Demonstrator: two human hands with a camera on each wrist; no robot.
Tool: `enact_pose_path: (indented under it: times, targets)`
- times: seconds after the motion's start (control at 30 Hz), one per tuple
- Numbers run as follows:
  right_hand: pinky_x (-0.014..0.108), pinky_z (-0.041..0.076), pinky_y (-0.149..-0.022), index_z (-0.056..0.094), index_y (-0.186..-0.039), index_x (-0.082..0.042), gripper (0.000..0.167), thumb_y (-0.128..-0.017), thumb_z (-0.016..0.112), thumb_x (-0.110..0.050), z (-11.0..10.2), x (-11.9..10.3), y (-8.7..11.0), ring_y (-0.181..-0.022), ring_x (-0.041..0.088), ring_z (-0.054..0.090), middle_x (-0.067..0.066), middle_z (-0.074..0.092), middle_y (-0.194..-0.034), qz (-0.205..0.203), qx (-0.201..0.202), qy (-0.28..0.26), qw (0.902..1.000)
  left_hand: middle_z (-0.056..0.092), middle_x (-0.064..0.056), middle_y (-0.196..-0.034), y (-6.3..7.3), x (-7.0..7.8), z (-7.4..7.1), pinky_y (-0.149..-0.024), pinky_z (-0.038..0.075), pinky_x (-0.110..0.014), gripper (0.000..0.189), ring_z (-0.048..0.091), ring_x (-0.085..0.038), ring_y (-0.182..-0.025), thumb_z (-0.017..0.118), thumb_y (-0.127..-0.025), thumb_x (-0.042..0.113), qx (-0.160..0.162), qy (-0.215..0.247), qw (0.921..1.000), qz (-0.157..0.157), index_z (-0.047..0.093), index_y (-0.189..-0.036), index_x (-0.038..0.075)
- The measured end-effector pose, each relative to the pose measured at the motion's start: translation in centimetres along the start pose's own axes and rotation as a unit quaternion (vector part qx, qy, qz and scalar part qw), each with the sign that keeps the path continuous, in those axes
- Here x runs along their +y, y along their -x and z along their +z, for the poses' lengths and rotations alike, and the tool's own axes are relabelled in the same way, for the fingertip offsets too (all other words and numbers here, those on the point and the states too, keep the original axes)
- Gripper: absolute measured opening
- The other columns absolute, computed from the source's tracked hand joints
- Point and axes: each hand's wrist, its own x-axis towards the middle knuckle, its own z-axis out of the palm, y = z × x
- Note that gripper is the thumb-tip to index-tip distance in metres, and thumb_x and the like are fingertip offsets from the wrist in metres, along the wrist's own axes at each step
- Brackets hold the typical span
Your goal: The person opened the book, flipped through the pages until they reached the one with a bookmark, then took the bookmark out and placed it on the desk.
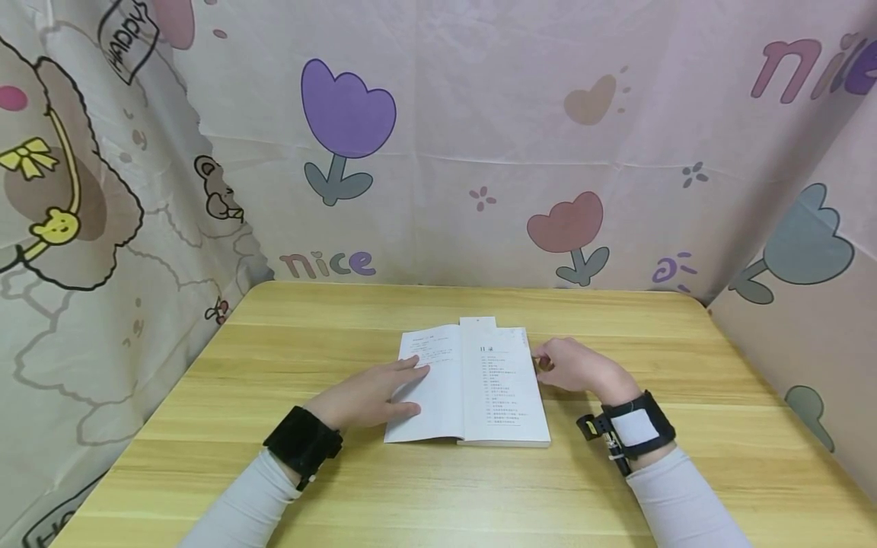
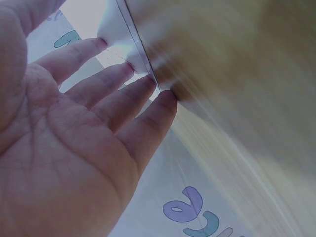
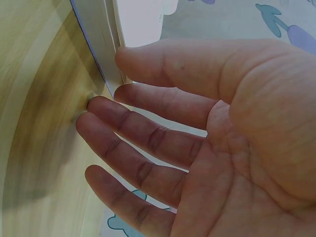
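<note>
An open book [image 1: 503,396] lies on the wooden table, with a printed list on its right page and a few lines of print on its left page [image 1: 432,418]. A white slip [image 1: 477,323] sticks out above its top edge. My left hand [image 1: 373,392] rests on the left page with fingers spread; its fingertips meet the page edge in the left wrist view. At the right edge, my right hand [image 1: 575,365] touches the book with thumb and index finger. The right wrist view shows the thumb [image 3: 148,61] against the page edges [image 3: 106,39], other fingers loosely extended.
The light wooden table [image 1: 329,320] spreads around the book. Behind it hangs a printed cloth [image 1: 466,114] with flowers and lettering, and cloth also hangs at both sides. Each wrist wears a black strap [image 1: 301,445] over a light sleeve.
</note>
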Motion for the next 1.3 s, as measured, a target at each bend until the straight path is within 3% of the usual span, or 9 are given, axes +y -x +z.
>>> enact_pose_path:
  times: [0.4,0.57,0.8,1.0,1.1,1.3]
  targets:
    - [0.029,0.047,-0.068,0.071,-0.136,0.000,0.037,-0.098,0.068,-0.003,-0.1,-0.4,0.2,-0.082,0.020,0.060,0.015,0.074,-0.109,0.024,-0.001,0.003,0.9997,0.037,-0.018,-0.173,0.0,0.1,0.0,-0.130,0.036,-0.057,0.067,0.037,-0.039,-0.160,0.068,-0.106,0.036,0.000,-0.001,1.0000,0.001,0.045,-0.164,0.009]
    - [0.028,0.045,-0.064,0.071,-0.136,0.000,0.035,-0.102,0.066,-0.007,-0.3,-0.7,0.3,-0.073,0.018,0.057,0.014,0.073,-0.107,0.026,0.005,-0.003,0.9996,0.036,-0.018,-0.174,0.1,0.1,0.0,-0.130,0.036,-0.057,0.068,0.037,-0.040,-0.161,0.068,-0.107,0.035,-0.002,0.003,1.0000,0.001,0.044,-0.164,0.009]
    - [0.033,0.055,-0.075,0.076,-0.123,0.003,0.028,-0.104,0.068,-0.015,-0.5,-0.8,-0.1,-0.083,0.019,0.063,0.013,0.077,-0.104,0.017,0.070,-0.022,0.9972,0.035,-0.018,-0.174,0.1,0.1,-0.1,-0.130,0.035,-0.057,0.068,0.036,-0.040,-0.161,0.067,-0.107,0.035,-0.004,0.009,0.9999,0.003,0.043,-0.165,0.009]
    - [0.029,0.045,-0.067,0.074,-0.093,-0.007,0.019,-0.102,0.074,-0.024,-0.1,-0.8,-0.7,-0.072,0.016,0.056,0.003,0.066,-0.079,0.038,0.140,-0.054,0.9879,0.035,-0.018,-0.174,0.0,0.0,-0.1,-0.130,0.035,-0.057,0.068,0.036,-0.039,-0.161,0.067,-0.107,0.037,-0.006,0.002,1.0000,0.001,0.043,-0.165,0.010]
    - [0.028,0.040,-0.065,0.071,-0.084,-0.010,0.021,-0.100,0.077,-0.024,0.2,-0.8,-0.9,-0.069,0.016,0.053,0.001,0.061,-0.074,0.049,0.154,-0.057,0.9851,0.035,-0.017,-0.174,0.0,0.0,0.0,-0.130,0.035,-0.057,0.068,0.036,-0.039,-0.161,0.067,-0.107,0.037,-0.006,0.001,1.0000,-0.002,0.043,-0.165,0.011]
    - [0.028,0.040,-0.064,0.073,-0.082,-0.009,0.021,-0.099,0.077,-0.020,0.6,-0.8,-1.2,-0.068,0.015,0.053,0.000,0.061,-0.072,0.048,0.159,-0.059,0.9843,0.035,-0.017,-0.174,0.0,0.1,-0.1,-0.130,0.035,-0.057,0.068,0.035,-0.039,-0.162,0.067,-0.107,0.037,-0.006,0.001,1.0000,-0.004,0.043,-0.165,0.010]
